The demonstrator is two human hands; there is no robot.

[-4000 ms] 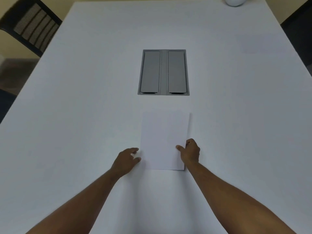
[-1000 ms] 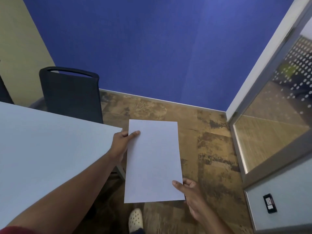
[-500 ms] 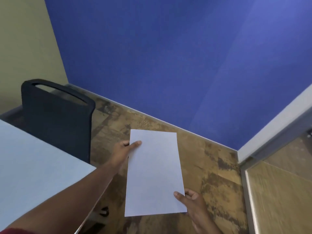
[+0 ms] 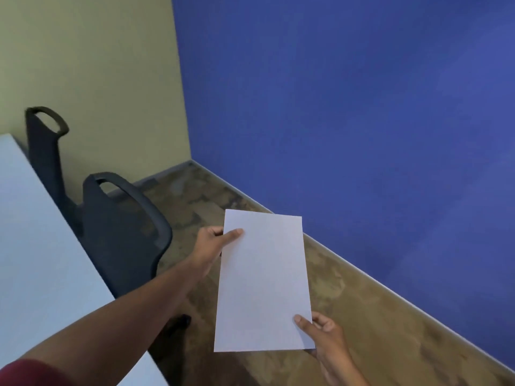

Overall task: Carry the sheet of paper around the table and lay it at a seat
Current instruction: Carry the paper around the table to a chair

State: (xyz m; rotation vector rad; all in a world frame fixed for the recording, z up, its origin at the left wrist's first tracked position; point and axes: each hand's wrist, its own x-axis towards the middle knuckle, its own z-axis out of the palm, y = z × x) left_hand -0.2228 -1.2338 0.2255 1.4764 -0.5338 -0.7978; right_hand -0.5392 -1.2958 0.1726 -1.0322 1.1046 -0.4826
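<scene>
A blank white sheet of paper [image 4: 263, 282] is held flat in the air over the floor, to the right of the white table [image 4: 36, 260]. My left hand [image 4: 213, 242] pinches the sheet's upper left edge, thumb on top. My right hand [image 4: 324, 337] grips the lower right corner, thumb on top and fingers beneath. Two dark office chairs stand along the table's right side, a near chair [image 4: 122, 232] and a far chair [image 4: 44, 146].
A blue wall [image 4: 348, 121] runs along the right, meeting a yellow-green wall [image 4: 92, 73] at a corner ahead. A strip of brown patterned floor [image 4: 376, 324] lies between the chairs and the blue wall.
The view has swung left: the glass door has left the frame, the room's corner and a second chair have come into sight. Both hands keep the same grip on the sheet.
</scene>
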